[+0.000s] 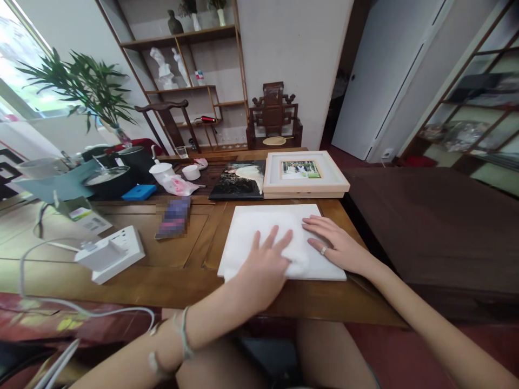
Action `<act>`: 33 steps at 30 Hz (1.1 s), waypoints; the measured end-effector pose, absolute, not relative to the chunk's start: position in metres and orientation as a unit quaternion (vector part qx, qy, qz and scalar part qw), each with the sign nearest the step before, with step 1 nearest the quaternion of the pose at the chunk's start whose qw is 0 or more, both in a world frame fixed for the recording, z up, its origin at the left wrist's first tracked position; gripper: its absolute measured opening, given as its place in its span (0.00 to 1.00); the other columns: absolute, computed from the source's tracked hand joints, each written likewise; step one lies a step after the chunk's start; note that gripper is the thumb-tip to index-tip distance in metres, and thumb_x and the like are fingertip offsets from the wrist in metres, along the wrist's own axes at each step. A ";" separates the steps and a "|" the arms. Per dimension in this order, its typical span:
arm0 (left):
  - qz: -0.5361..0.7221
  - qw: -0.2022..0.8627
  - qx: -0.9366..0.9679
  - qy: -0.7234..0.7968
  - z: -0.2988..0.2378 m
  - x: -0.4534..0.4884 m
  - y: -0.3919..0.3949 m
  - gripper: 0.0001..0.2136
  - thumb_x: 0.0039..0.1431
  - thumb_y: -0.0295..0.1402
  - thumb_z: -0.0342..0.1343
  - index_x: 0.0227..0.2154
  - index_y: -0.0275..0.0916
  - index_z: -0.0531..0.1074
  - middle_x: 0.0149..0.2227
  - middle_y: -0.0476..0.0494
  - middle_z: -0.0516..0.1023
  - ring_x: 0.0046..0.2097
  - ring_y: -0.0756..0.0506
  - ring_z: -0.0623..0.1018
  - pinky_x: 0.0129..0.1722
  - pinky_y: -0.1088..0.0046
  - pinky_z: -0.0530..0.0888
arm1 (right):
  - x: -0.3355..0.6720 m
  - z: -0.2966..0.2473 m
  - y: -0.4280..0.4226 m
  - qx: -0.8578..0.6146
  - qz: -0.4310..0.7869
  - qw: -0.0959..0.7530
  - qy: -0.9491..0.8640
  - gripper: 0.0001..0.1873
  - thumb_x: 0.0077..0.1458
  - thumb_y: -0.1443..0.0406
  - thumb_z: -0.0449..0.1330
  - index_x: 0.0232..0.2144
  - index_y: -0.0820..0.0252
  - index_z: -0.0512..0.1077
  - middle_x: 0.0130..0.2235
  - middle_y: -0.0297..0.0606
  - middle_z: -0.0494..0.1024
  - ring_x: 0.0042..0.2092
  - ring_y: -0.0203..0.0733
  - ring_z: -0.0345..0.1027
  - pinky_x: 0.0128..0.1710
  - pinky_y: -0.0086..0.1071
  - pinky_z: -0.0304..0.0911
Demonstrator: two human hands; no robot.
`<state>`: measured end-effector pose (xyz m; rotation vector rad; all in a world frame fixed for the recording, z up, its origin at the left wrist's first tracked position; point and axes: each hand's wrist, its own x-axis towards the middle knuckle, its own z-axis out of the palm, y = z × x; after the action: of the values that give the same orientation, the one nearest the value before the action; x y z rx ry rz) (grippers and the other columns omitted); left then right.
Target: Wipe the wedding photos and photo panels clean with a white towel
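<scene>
Flat left hand (265,267) and right hand (338,246), fingers spread, gripping nothing, should press the white sheet (259,221) softly toward twelve o'clock.

Both hands lie flat on the pad (263,224), the left hand (263,267) just left of the right hand (338,246). Beyond the fingers, behind the pad, stacked picture frames (304,173) rest on the table (182,273), with a print (239,181) to their left. Well left of the fingers sits a power strip (111,254); a blurred object (173,217) lies between it and the pad.
</scene>
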<state>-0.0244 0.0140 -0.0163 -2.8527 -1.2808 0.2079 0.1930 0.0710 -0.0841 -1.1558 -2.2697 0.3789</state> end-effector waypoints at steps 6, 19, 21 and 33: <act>0.050 -0.006 -0.939 -0.341 -0.019 -0.018 -0.030 0.11 0.59 0.32 0.50 0.39 0.40 0.76 0.66 0.40 0.49 0.64 0.28 0.51 0.56 0.39 0.59 | 0.201 -0.084 0.075 -0.405 0.165 0.276 -0.856 0.23 0.55 0.67 0.52 0.54 0.54 0.66 0.59 0.40 0.66 0.63 0.50 0.52 0.61 0.52 0.51; 0.004 0.056 -0.893 -0.447 -0.033 -0.015 0.083 0.17 0.60 0.29 0.48 0.51 0.36 0.68 0.66 0.39 0.50 0.64 0.29 0.50 0.58 0.43 0.57 | 0.196 -0.089 0.073 -0.444 0.167 0.278 -0.835 0.25 0.61 0.57 0.48 0.58 0.57 0.60 0.62 0.43 0.60 0.64 0.49 0.49 0.62 0.49 0.49; 0.013 0.069 -0.899 -0.433 -0.033 -0.011 0.084 0.15 0.59 0.30 0.49 0.49 0.36 0.71 0.65 0.38 0.51 0.64 0.28 0.51 0.57 0.43 0.57 | 0.196 -0.090 0.074 -0.442 0.166 0.276 -0.837 0.24 0.61 0.58 0.48 0.58 0.59 0.61 0.62 0.44 0.61 0.64 0.49 0.49 0.62 0.49 0.49; -0.037 0.145 -0.931 -0.333 -0.041 0.010 -0.048 0.11 0.59 0.35 0.53 0.29 0.40 0.79 0.61 0.35 0.60 0.59 0.21 0.60 0.50 0.36 0.63 | 0.200 -0.094 0.075 -0.408 0.163 0.295 -0.848 0.25 0.57 0.70 0.46 0.57 0.61 0.62 0.61 0.47 0.62 0.64 0.47 0.50 0.62 0.51 0.49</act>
<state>0.0102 -0.0483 -0.0410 -2.6817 -0.9602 -0.1073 0.1998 0.0750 -0.0937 -1.0858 -2.2573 0.4346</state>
